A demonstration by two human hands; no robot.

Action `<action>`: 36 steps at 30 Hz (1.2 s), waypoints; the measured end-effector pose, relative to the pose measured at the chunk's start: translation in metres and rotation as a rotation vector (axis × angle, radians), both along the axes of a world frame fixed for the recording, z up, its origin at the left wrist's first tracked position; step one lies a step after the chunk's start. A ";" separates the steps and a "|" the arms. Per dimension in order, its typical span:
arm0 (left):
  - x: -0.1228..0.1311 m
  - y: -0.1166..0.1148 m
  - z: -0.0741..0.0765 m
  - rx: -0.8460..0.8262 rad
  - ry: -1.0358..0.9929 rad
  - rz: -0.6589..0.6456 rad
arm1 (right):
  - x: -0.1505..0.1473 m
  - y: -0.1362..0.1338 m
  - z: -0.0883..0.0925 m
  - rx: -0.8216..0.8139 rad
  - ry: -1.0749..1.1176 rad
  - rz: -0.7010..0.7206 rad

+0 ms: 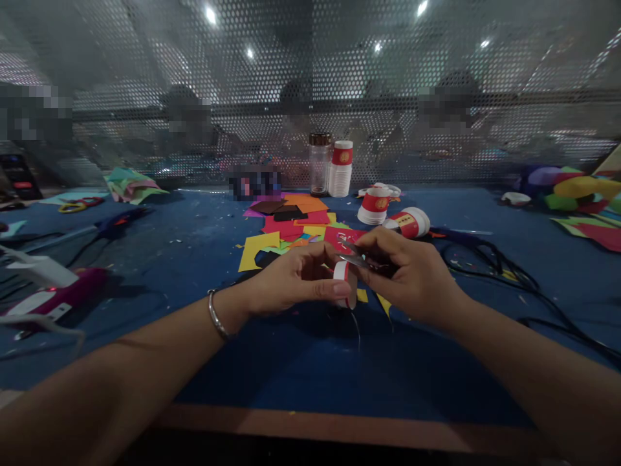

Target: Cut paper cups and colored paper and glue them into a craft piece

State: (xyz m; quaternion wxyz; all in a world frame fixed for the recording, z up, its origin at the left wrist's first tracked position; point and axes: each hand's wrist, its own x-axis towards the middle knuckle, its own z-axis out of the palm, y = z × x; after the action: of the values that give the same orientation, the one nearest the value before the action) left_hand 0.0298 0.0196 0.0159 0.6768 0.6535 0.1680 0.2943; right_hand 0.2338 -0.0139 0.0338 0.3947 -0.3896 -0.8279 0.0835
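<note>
My left hand [284,279] pinches a small white paper cup piece [341,272] with a red edge, thumb in front and fingers behind. Closed around a pair of small scissors [353,260], my right hand [420,272] holds them at the upper edge of that piece. The blades point left and stand apart; the handles are mostly hidden in my fingers. A thin pale strand [359,330] hangs below the cup piece. Just beyond my hands lie coloured paper sheets, including a yellow sheet [255,251] and an orange sheet [308,206].
Behind the papers stand a clear bottle [319,169] and a stack of paper cups [341,175]. Two red-and-white cups [374,206] are nearer, one tipped over. Black cable [514,278] coils at right. At left are a purple power strip [82,291] and a glue gun [119,222].
</note>
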 end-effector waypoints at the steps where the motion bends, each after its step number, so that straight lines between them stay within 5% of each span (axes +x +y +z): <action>1: -0.001 0.000 0.001 -0.007 0.017 0.002 | 0.000 0.000 0.000 0.013 -0.014 0.002; 6: -0.002 0.002 -0.001 0.089 0.101 0.165 | 0.002 0.002 -0.001 -0.008 -0.040 -0.020; 13: -0.005 0.008 -0.006 0.490 0.155 0.523 | 0.012 0.013 0.004 -0.152 -0.036 -0.202; 18: -0.005 0.007 -0.005 0.697 0.182 0.586 | 0.007 0.016 0.004 -0.281 0.008 -0.210; 24: -0.004 0.008 -0.010 0.666 0.134 0.609 | 0.004 0.016 0.000 -0.343 0.121 -0.182; 30: 0.000 0.006 -0.010 0.456 0.035 0.515 | 0.001 0.011 0.002 -0.416 0.195 -0.142; 36: 0.003 0.007 -0.009 0.340 -0.013 0.613 | -0.005 0.004 0.000 -0.382 0.210 -0.080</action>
State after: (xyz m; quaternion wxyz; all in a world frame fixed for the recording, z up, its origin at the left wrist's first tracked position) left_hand 0.0323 0.0263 0.0071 0.4397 0.6742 0.3005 0.5117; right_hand 0.2288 -0.0096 0.0341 0.4008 -0.4790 -0.7354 0.2630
